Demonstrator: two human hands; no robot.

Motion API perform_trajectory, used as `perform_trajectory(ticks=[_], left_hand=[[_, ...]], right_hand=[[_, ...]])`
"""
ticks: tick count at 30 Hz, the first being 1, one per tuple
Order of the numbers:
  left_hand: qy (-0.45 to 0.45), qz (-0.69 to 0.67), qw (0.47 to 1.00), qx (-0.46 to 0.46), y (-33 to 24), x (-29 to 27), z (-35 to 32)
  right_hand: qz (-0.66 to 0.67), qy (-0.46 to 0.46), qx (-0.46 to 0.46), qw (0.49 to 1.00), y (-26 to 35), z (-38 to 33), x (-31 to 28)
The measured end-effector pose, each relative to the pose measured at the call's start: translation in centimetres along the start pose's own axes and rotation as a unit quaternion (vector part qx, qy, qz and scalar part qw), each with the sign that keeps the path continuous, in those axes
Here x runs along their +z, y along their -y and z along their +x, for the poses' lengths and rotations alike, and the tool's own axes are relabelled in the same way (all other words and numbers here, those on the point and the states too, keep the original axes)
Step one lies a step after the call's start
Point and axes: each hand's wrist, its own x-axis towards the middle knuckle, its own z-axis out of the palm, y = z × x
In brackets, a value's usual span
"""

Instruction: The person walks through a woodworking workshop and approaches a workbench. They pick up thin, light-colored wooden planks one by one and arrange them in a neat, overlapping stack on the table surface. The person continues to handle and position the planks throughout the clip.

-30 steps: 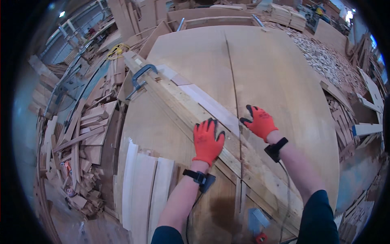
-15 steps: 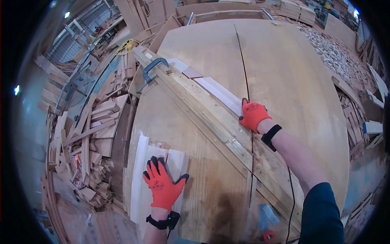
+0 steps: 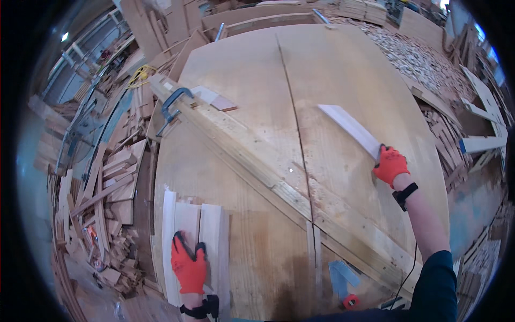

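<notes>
My right hand [image 3: 391,165], in an orange glove with dark fingertips, is closed on the near end of a pale wood strip [image 3: 348,127]. The strip slants across the right side of the wooden tabletop [image 3: 257,70], apart from the long wooden guide rail [image 3: 249,155]. On the left, my gloved left hand [image 3: 189,264] lies on pale boards [image 3: 213,231] set side by side, with thumb and fingers apart. A short wood offcut [image 3: 213,98] sits beside the rail's far end. There a blue C-clamp [image 3: 173,102] is fixed over the rail.
A dark slit [image 3: 293,102] runs lengthwise through the tabletop. Near its front edge lie a grey-blue flat piece [image 3: 341,279] and a red round item [image 3: 351,301]. A black cable [image 3: 406,276] hangs by my right arm. Scrap wood [image 3: 110,214] is heaped on the left.
My right hand has moved right with the wood strip, away from the rail and the offcut. My left hand has slid nearer along the boards. The whole view has shifted slightly.
</notes>
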Motion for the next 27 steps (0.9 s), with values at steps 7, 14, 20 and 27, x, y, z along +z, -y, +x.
perform_trajectory(ticks=[7,14,20,27], left_hand=[[0.008,0.065,0.997,0.037,1.1,-1.1,0.4],[-0.056,0.092,0.983,0.149,-4.8,-7.3,2.0],[0.106,-0.2,0.927,0.301,-24.3,-9.5,3.3],[0.168,-0.578,0.762,0.238,-34.5,-3.8,6.0]], right_hand=[[0.047,0.035,0.184,0.981,-11.3,-2.2,2.9],[0.013,-0.163,0.116,0.98,-12.8,-2.7,4.0],[0.603,0.06,-0.24,0.758,3.5,-11.8,-4.7],[0.833,0.186,-0.235,0.466,9.8,-15.9,-11.3]])
